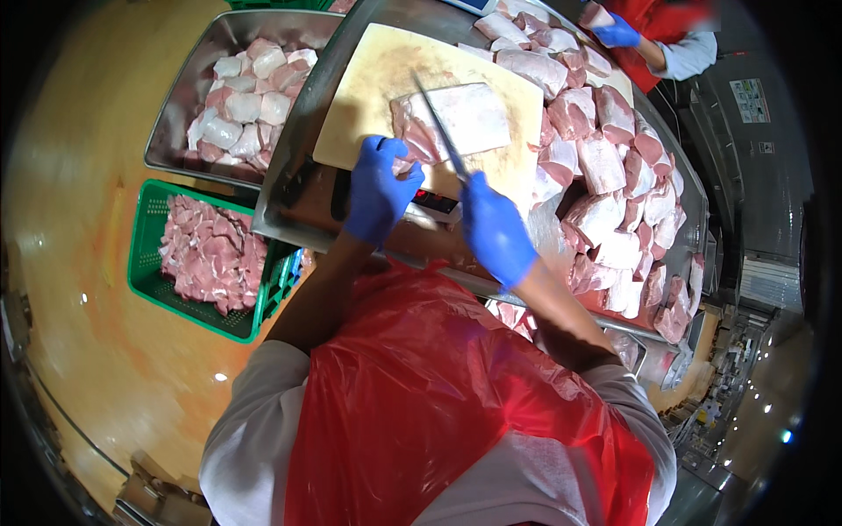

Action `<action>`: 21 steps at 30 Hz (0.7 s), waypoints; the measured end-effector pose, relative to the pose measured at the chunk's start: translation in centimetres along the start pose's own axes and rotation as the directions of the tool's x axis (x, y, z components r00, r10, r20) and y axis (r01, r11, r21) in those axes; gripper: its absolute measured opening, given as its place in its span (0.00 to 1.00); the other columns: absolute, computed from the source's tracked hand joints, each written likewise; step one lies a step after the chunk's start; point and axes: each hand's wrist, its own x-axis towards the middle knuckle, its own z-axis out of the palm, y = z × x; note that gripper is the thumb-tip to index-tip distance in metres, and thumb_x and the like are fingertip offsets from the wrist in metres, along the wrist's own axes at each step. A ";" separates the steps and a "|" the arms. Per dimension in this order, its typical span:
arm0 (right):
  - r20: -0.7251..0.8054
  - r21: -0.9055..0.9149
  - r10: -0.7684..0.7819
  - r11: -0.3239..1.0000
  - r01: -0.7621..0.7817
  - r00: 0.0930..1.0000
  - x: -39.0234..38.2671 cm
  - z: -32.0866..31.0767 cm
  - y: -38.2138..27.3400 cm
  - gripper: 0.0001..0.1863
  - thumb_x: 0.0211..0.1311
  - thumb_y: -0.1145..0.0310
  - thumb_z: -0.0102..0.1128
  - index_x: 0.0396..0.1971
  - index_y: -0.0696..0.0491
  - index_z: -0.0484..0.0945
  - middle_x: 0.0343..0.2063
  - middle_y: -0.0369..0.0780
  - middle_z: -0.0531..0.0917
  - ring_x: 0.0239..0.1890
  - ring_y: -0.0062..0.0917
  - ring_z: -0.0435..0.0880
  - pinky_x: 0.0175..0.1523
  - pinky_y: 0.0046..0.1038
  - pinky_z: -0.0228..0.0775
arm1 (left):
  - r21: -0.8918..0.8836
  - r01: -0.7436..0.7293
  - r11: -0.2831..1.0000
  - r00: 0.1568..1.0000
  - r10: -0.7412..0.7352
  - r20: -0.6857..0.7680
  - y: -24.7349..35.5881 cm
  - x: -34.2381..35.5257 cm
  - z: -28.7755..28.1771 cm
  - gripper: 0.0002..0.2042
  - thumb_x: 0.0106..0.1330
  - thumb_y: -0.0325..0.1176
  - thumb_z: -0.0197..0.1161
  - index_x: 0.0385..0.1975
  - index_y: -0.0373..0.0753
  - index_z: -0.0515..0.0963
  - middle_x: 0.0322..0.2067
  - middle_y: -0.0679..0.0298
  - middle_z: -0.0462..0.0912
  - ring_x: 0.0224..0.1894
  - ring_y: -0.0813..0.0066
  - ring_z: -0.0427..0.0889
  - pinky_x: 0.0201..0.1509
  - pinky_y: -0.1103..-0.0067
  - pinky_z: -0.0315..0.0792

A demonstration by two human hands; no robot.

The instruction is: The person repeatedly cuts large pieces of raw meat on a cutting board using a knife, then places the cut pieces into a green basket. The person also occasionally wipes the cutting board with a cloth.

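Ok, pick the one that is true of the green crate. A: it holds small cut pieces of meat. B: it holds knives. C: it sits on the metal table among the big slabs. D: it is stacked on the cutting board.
A: the green crate sits low at the person's left, beside the metal table, filled with small pink meat pieces.

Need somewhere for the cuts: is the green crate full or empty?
Nearly full: the green crate holds pink meat pieces heaped close to its rim.
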 end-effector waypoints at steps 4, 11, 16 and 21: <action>-0.066 -0.065 0.106 0.992 -0.111 0.992 6.9 2.3 -3.5 0.13 0.65 0.74 0.47 0.48 0.63 0.65 0.30 0.56 0.83 0.31 0.52 0.84 0.36 0.48 0.76 | 0.018 -0.039 0.999 0.999 0.039 -0.024 -1.8 -1.1 0.1 0.13 0.49 0.25 0.70 0.33 0.38 0.75 0.36 0.57 0.76 0.37 0.55 0.79 0.42 0.67 0.75; 0.215 -0.222 0.205 0.962 -0.156 0.955 -0.2 2.4 0.8 0.14 0.65 0.72 0.49 0.47 0.61 0.65 0.30 0.56 0.83 0.33 0.52 0.84 0.37 0.48 0.76 | -0.018 -0.014 1.000 0.999 0.013 -0.045 -2.7 -0.5 -1.3 0.09 0.50 0.29 0.69 0.29 0.37 0.77 0.36 0.58 0.79 0.36 0.57 0.81 0.41 0.68 0.75; 0.353 -0.331 0.347 0.915 -0.230 0.869 -7.8 -2.2 2.7 0.10 0.69 0.69 0.50 0.45 0.56 0.67 0.27 0.53 0.83 0.31 0.50 0.84 0.35 0.50 0.74 | 0.057 0.222 0.973 0.947 -0.201 -0.250 -7.9 -2.2 -9.6 0.11 0.53 0.29 0.74 0.33 0.37 0.80 0.31 0.61 0.81 0.35 0.70 0.81 0.42 0.73 0.75; 0.033 0.197 0.408 0.892 -0.406 0.913 -9.2 -0.9 4.2 0.10 0.74 0.68 0.52 0.35 0.60 0.70 0.20 0.49 0.81 0.21 0.37 0.84 0.26 0.35 0.70 | 0.767 0.425 0.481 0.803 -0.591 -0.074 -14.0 -7.3 -22.6 0.12 0.58 0.29 0.69 0.41 0.36 0.79 0.30 0.57 0.82 0.30 0.68 0.79 0.37 0.71 0.75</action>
